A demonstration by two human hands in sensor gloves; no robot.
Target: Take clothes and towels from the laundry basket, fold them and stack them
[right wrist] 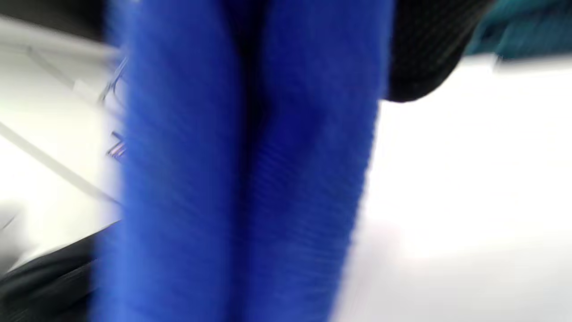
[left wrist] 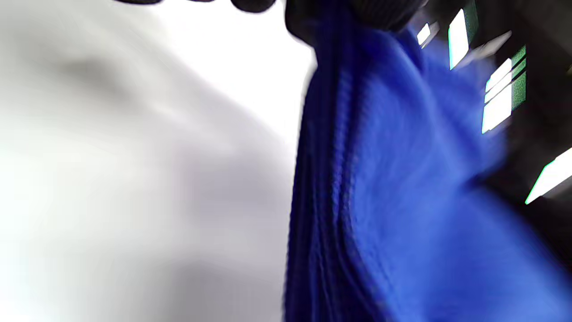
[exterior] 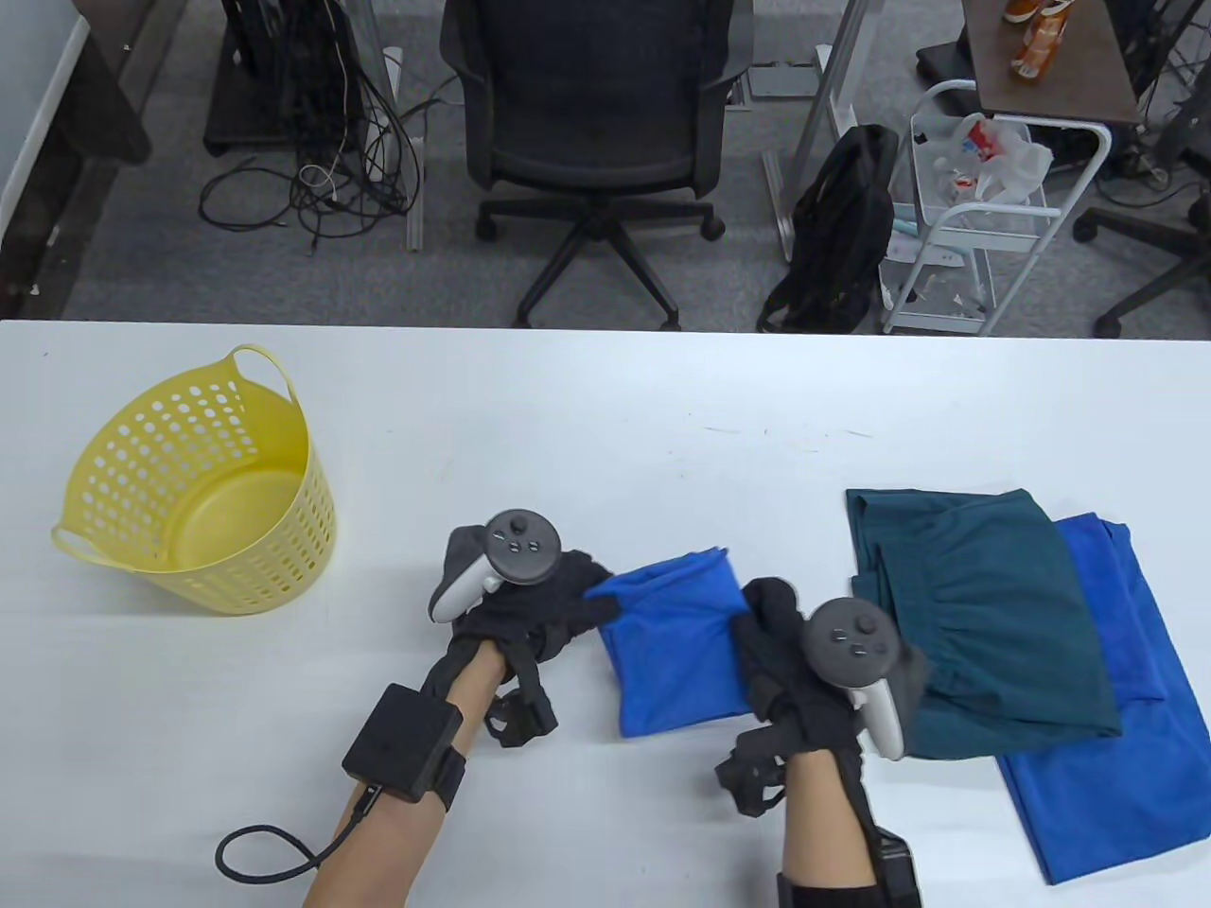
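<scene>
A small blue towel (exterior: 674, 643) is held between both hands near the table's front middle. My left hand (exterior: 558, 596) grips its left upper corner; my right hand (exterior: 771, 629) grips its right edge. The towel hangs in folds, blurred, in the left wrist view (left wrist: 402, 188) and in the right wrist view (right wrist: 250, 170). To the right lies a stack: a folded teal garment (exterior: 993, 615) on top of a folded blue cloth (exterior: 1126, 757). A yellow laundry basket (exterior: 203, 487) stands at the left with nothing visible inside it.
The white table (exterior: 605, 416) ends at its far edge, where an office chair (exterior: 596, 132), a black backpack (exterior: 842, 227) and a white cart (exterior: 984, 208) stand on the floor. A black cable (exterior: 274, 846) trails from my left wrist.
</scene>
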